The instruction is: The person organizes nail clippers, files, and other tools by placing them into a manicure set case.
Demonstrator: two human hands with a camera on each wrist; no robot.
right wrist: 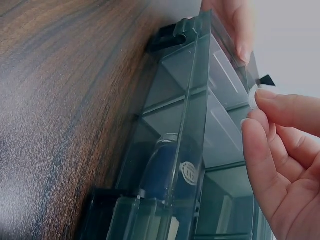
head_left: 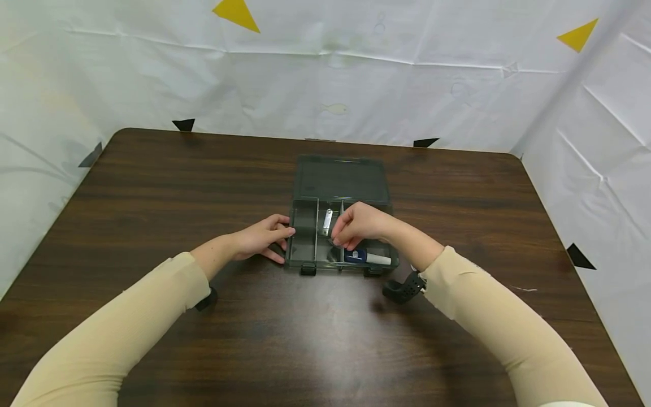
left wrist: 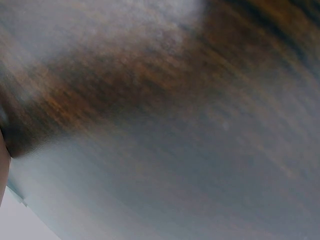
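Left hand [head_left: 261, 237]: fingers curled on the left wall of the smoky translucent plastic compartment box [head_left: 305, 249].
Right hand [head_left: 358, 225]: fingers pinching a small white round piece [right wrist: 253, 97] above the box.
Counter [head_left: 152, 186]: dark wood.

Left hand [head_left: 261, 237] grips the open organizer box [head_left: 339, 217] at its left wall; right hand [head_left: 358, 225] reaches inside, blue-white tube [head_left: 367, 258] just below it.
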